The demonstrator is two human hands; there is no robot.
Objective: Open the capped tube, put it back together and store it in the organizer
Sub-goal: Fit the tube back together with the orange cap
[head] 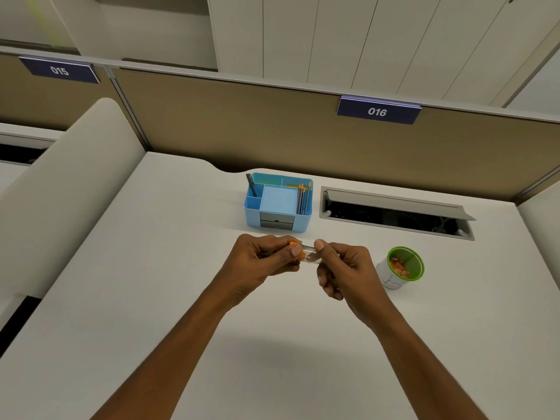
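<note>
A clear tube (309,254) with an orange cap (295,244) lies level between both hands, above the white desk. My left hand (260,262) pinches the orange cap end. My right hand (342,268) grips the clear body, thumb on top. I cannot tell whether the cap is on tight or loosened. The blue organizer (278,225) stands just behind the hands, with pencils in its right slot, a dark pen in its back left slot and a pale blue pad in the middle.
A white cup with a green rim (404,266), holding orange pieces, stands to the right of my right hand. An open cable hatch (397,212) is set in the desk at the back right. A tan partition wall (272,125) runs along the back.
</note>
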